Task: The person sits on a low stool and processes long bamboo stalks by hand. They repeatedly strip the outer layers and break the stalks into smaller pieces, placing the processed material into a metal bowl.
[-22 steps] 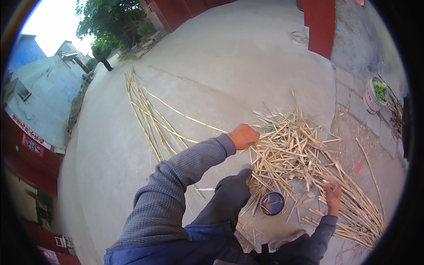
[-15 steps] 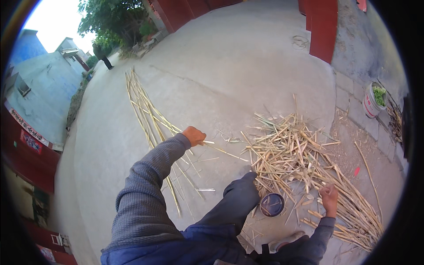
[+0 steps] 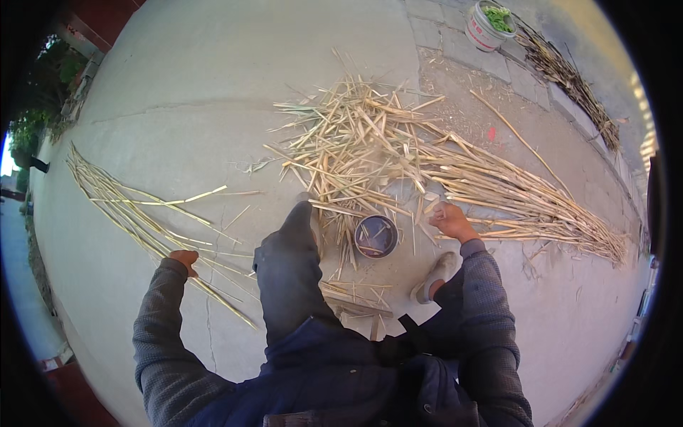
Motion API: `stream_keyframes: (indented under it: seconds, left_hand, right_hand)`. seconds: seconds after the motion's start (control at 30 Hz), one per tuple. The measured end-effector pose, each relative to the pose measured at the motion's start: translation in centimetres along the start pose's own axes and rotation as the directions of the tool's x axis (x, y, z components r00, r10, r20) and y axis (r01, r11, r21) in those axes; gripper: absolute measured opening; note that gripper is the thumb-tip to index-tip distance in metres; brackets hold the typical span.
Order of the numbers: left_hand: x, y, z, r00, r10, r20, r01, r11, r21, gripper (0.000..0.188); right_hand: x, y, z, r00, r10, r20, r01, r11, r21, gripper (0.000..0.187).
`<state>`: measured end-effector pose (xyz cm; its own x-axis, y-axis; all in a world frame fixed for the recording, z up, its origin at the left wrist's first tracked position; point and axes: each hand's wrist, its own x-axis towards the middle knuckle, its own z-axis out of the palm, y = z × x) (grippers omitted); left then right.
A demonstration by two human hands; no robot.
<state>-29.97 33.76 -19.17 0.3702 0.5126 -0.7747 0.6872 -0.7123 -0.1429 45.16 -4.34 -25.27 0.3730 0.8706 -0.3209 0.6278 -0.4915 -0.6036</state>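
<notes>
On the left lies a loose bundle of long pale stalks (image 3: 139,222), fanned out over the concrete. My left hand (image 3: 185,261) is at the near part of this bundle, fingers closed round a stalk; how many it grips is hard to see. My right hand (image 3: 452,220) is closed beside a thick bundle of dry stalks (image 3: 530,196). Something small and pale shows at its fingertips, too small to name. A heap of short, broken stalk pieces (image 3: 356,139) spreads ahead of my feet. Just left of my right hand stands a small dark round bowl (image 3: 376,237) with bits of stalk in it.
A white bucket (image 3: 487,28) with green leaves stands on the paving at the upper right. Behind it lies a pile of dark twigs (image 3: 569,82). One single stalk (image 3: 523,139) lies apart. My shoe (image 3: 435,274) is near the bowl.
My left hand has drawn back from near the heap to the bundle on the left. My right hand stays by the bowl. The view has swung to the right and downward.
</notes>
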Motion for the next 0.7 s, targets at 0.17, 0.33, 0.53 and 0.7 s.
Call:
stream_keyframes:
  seconds: [0.17,0.33,0.53,0.7]
  left_hand:
    - [-0.5,13.3,-17.3,0.828,0.132,-0.545,-0.195,0.979,-0.058,0.056]
    - [-3.6,30.8,-29.9,0.415,0.220,-0.883,-0.525,0.850,-0.035,0.046]
    - [-1.8,41.9,-32.3,0.517,0.555,-0.652,-0.687,0.723,0.070,0.051]
    - [0.1,42.2,-31.7,0.624,0.547,-0.558,-0.641,0.767,0.034,0.049]
  right_hand:
    - [1.0,-0.8,8.1,0.966,0.170,0.195,-0.148,0.982,-0.119,0.045]
    - [1.3,-4.7,18.2,0.977,0.166,0.132,-0.158,0.985,-0.069,0.039]
    - [2.8,-4.6,25.8,0.998,0.001,0.066,0.006,0.994,-0.108,0.026]
    - [2.7,-2.8,28.1,0.974,0.013,0.225,0.049,0.962,-0.270,0.038]
